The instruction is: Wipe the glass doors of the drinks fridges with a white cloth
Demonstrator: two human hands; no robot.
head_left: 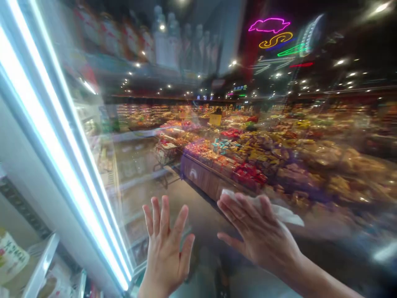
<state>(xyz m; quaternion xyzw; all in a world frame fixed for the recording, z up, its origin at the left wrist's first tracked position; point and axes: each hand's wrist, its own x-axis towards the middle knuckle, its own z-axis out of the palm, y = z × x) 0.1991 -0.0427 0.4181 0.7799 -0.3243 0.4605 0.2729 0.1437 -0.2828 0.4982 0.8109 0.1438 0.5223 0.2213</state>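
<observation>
My left hand (164, 248) is raised with its palm forward and fingers spread, apparently flat against a clear glass pane (204, 265). It holds nothing. To its right, my right hand (260, 227) is stretched over a thin white wipe (290, 216), keeping it against the glass. Cloth or paper, I cannot tell which. The wipe's edges stick out above the fingertips and past the right side of the hand; the rest lies hidden under the palm.
Bright tube lights (58, 124) run down the left beside the pane. Packaged goods (12, 256) sit on shelves at lower left. Through the glass appear a shopping cart (167, 153) and a long display stand (201, 171) heaped with wrapped goods. Bottles (167, 41) are reflected above.
</observation>
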